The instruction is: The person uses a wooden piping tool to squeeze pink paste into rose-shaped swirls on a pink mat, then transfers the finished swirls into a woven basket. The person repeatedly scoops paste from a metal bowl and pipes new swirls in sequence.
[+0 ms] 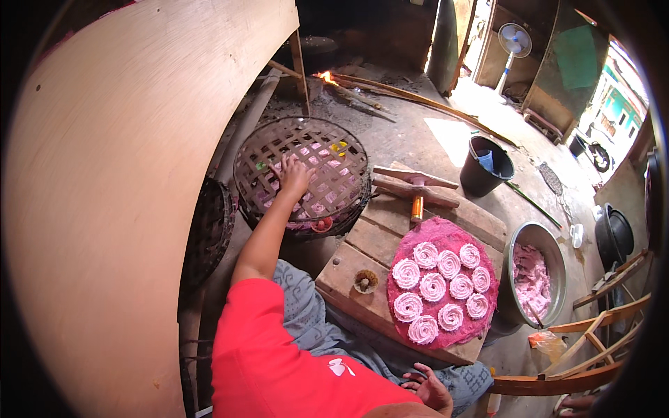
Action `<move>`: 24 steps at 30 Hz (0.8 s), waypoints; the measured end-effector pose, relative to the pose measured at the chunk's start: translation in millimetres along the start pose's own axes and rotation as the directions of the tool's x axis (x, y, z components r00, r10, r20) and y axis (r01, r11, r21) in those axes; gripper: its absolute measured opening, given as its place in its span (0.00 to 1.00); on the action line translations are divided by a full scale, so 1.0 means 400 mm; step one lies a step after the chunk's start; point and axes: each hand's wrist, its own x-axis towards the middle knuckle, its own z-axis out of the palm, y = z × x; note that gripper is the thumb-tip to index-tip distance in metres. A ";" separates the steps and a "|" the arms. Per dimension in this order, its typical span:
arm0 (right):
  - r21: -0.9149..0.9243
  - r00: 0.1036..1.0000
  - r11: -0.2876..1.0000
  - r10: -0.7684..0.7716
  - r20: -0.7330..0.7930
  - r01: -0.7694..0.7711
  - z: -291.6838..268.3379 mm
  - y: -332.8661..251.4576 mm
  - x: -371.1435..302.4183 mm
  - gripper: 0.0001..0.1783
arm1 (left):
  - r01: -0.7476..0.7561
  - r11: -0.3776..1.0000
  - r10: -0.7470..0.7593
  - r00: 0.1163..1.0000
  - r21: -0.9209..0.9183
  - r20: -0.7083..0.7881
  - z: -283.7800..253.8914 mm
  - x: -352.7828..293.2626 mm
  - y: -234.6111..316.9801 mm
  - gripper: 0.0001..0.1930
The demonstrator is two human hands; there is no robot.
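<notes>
My left hand (294, 175) lies with its fingers spread on a round, open-weave lattice tray (336, 182) at the left. Pink swirls, with a bit of yellow and green, show through its gaps. My right hand (430, 387) rests by my lap, palm up with loosely bent fingers and nothing in it. In front of me, on a low wooden table (367, 238), sits a round pink mat (446, 235) bearing several pale pink piped rosettes (432, 286). Behind it lies a wooden press-like tool (426, 187) with a shiny metal tube.
A metal basin (555, 244) of pink dough-like mass stands right of the table. Farther back is a black bucket (486, 167). A fire (326, 78) burns among sticks. A large plywood sheet (104, 209) fills the left side, and a wooden frame (592, 341) curves at the lower right.
</notes>
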 end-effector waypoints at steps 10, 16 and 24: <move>-0.039 0.979 0.996 -0.089 -0.182 0.083 0.137 -0.025 -0.031 0.30 | -0.015 0.999 0.018 0.995 -0.038 0.094 0.151 -0.037 -0.033 0.26; 0.002 1.000 1.000 -0.004 0.023 0.004 0.007 -0.011 0.017 0.32 | -0.020 0.994 0.028 0.997 -0.110 0.073 0.168 -0.031 -0.043 0.26; -0.009 0.997 0.998 0.062 0.050 -0.061 -0.088 0.011 0.021 0.36 | -0.007 0.983 0.028 0.994 -0.185 0.109 0.185 -0.028 -0.058 0.24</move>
